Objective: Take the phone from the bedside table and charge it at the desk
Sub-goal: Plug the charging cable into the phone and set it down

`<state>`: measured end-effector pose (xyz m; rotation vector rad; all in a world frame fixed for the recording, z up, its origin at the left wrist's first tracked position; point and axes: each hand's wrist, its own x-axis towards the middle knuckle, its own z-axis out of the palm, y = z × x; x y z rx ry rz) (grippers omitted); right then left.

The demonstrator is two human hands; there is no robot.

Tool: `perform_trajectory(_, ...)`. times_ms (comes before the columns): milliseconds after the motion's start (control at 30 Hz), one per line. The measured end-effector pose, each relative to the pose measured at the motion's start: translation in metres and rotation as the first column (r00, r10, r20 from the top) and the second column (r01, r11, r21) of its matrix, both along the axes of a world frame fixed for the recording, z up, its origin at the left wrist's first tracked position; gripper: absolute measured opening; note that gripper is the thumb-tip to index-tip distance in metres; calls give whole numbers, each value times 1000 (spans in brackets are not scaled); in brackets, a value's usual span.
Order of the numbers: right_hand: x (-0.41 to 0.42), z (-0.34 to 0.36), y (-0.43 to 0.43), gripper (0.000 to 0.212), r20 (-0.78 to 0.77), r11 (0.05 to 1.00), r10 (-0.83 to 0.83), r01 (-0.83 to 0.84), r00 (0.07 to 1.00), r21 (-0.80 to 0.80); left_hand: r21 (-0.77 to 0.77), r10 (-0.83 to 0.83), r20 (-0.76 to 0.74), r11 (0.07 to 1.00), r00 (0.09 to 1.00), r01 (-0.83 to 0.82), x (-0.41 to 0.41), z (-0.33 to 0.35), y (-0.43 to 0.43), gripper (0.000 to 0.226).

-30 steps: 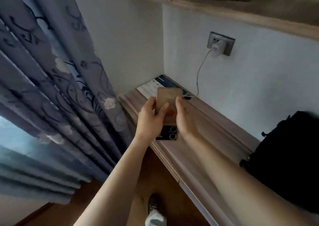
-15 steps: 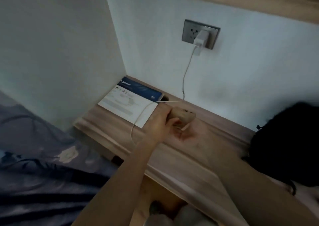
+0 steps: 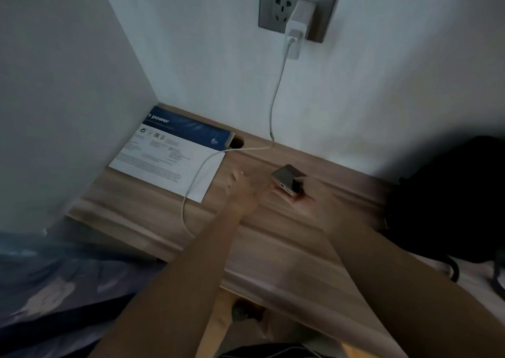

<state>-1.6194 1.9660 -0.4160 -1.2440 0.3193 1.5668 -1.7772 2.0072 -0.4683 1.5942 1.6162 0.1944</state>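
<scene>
Both forearms bare, no sleeves, watch or rings visible; left hand (image 3: 240,190) motion-blurred.

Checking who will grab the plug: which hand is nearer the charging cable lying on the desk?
Left. The left hand is open just right of the charging cable, not touching. The right hand is farther right, holding the phone.

Desk (image 3: 142,215) layout: booklet (image 3: 166,155) in the back-left corner at 10 o'clock; phone (image 3: 287,181) in the right hand (image 3: 303,201) at centre; bag (image 3: 448,199) at 3 o'clock; charger (image 3: 296,26) in the wall socket (image 3: 273,4) at 12 o'clock, its cable (image 3: 276,95) trailing across the booklet.
</scene>
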Motion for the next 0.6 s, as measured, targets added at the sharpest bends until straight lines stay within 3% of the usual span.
perform_trajectory(67,3,-6,-2,52,36,998,-37,39,999,-40,-84,8,-36,996,999,-11,2,-12,3,88)
perform_trajectory(200,8,-11,0,53,-2,991,-124,124,992,-55,-101,54,-41,993,998,-57,9,-26,12,90)
perform_trajectory(367,9,-10,7,50,-31,993,-117,116,993,-32,-19,43,-78,999,996,-44,15,-41,20,52)
perform_trajectory(467,8,-15,11,49,-44,994,-110,109,993,-19,-31,171,-12,985,985,-172,15,-39,20,46)
perform_trajectory(600,10,-21,16,45,-36,994,-111,111,993,-22,-105,213,127,974,969,-200,10,-27,14,49)
